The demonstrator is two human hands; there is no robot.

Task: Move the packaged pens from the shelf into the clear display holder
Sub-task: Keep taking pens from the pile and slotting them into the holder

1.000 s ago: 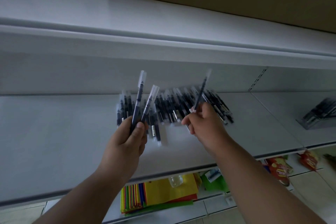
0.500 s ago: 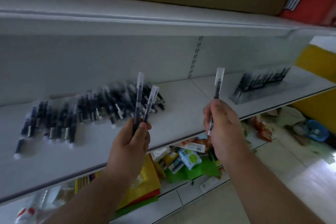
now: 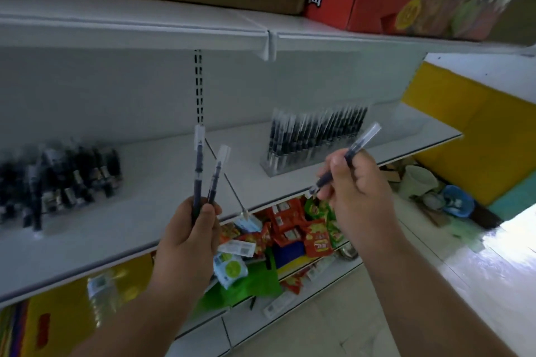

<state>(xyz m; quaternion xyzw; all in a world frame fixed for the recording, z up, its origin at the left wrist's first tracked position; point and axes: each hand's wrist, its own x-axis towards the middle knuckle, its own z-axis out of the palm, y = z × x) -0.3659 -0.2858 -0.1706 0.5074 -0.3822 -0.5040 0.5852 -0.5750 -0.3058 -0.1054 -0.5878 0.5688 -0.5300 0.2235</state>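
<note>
Your view has swung rightward along the shelf [image 3: 150, 206]: a second ago the loose pile of packaged pens [image 3: 61, 174] lay straight ahead, just beyond your hands, and it now sits blurred at the far left, while the clear display holder [image 3: 313, 142], then only a sliver at the right edge, stands right of centre on the same shelf, already lined with upright pens. Your left hand [image 3: 188, 240] remains curled around two packaged pens [image 3: 206, 177], held upright with their clear sleeve tops fanned apart. Your right hand [image 3: 353, 191] pinches a single packaged pen [image 3: 352, 152] between thumb and fingers; half a second ago that pen stood nearly vertical, and it now slants up and to the right, its upper end pointing toward the holder. The pen is near the holder's front edge but does not touch it. Judged from this, pickup is finished and the carry is nearly done: three pens are in hand, none yet placed. The next step is likely to seat the right-hand pen in the holder, though no free slot can be made out.
</note>
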